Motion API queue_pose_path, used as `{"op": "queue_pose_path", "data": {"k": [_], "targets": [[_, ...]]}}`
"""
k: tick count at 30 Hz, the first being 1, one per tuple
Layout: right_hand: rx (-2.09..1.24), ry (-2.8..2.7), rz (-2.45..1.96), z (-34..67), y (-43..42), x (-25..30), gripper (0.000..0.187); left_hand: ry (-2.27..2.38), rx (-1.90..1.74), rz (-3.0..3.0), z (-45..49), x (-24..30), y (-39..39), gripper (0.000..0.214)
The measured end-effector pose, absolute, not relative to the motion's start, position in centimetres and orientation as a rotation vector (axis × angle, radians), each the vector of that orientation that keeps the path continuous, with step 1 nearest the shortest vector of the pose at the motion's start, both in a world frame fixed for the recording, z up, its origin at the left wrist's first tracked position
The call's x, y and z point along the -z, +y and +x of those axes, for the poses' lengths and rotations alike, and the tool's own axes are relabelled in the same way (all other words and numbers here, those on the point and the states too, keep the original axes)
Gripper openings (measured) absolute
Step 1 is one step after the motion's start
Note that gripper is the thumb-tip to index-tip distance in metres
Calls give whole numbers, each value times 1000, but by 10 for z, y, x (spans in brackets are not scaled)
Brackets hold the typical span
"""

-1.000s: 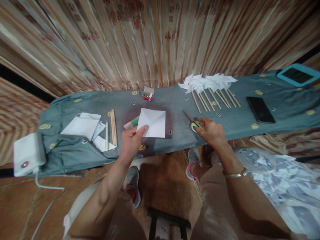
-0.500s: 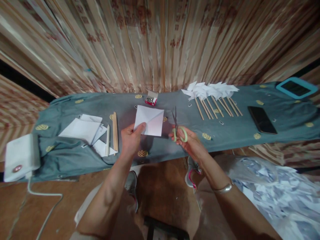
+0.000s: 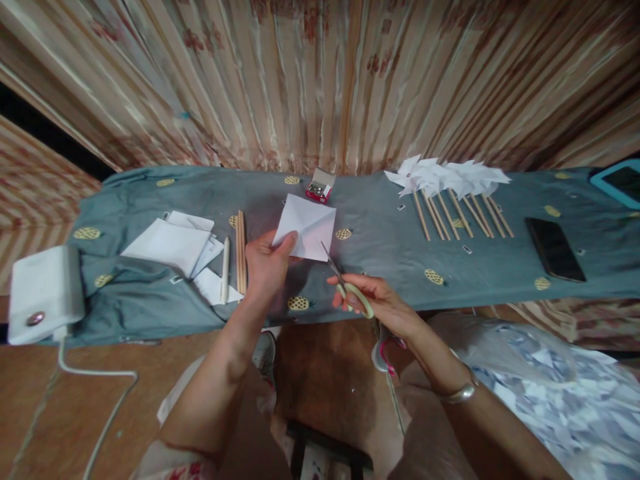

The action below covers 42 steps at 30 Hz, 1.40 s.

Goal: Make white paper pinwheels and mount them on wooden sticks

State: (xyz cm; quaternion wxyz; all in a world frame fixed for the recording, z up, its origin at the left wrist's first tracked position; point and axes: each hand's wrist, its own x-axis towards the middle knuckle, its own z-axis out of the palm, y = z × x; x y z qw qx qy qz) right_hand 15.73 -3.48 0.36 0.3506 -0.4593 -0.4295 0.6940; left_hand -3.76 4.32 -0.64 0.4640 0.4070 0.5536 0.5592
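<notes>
A creased square of white paper (image 3: 313,223) is pinched at its left corner by my left hand (image 3: 270,260), thumb on top. My right hand (image 3: 373,300) grips scissors (image 3: 356,298) with pale green handles through the finger loops. Their blades point up and left, with the tips at the paper's lower right edge; whether they have cut into it I cannot tell. Just beyond the paper is a small open red box (image 3: 319,190) of metal pins or tacks. Left of my left hand lie several wooden sticks (image 3: 241,250) and a white pen-like stick (image 3: 225,270).
White paper sheets (image 3: 170,243) are piled on the left of the cloth-covered table (image 3: 350,280). Paper pinwheels on sticks (image 3: 450,180) lie at the back right, near a black phone (image 3: 555,248). A white device (image 3: 47,293) with a cable sits far left; a bag of paper pieces (image 3: 560,380) is low right.
The scissors have come left and turned from upright to slanting toward the paper, their tips now at its edge. The paper has rotated slightly in my left hand. The view has shifted a little.
</notes>
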Motion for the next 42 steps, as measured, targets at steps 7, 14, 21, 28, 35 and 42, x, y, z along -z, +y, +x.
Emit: {"op": "queue_pose_path", "data": {"k": [7,14,21,28,35,42], "targets": [[-1788,-1171,-1177,155,-34,0,37,1358,-1355,1007,-40,10,42,29],[-1766,-1178,-1189,154,-34,3,38,1333,-1372,1007,-39,9,42,25],[-1784,-1140,-1213,154,-34,2,39,1353,-1367,1027,-39,9,41,25],[-1785,-1135,-1225,155,-34,3,41,1354,-1374,1030,-39,9,41,27],[-1790,-1158,-1221,157,-34,7,44,1338,-1384,1017,-38,8,41,24],[-1811,-1098,-1205,155,-35,7,40,1335,-1387,1015,-38,7,41,21]]}}
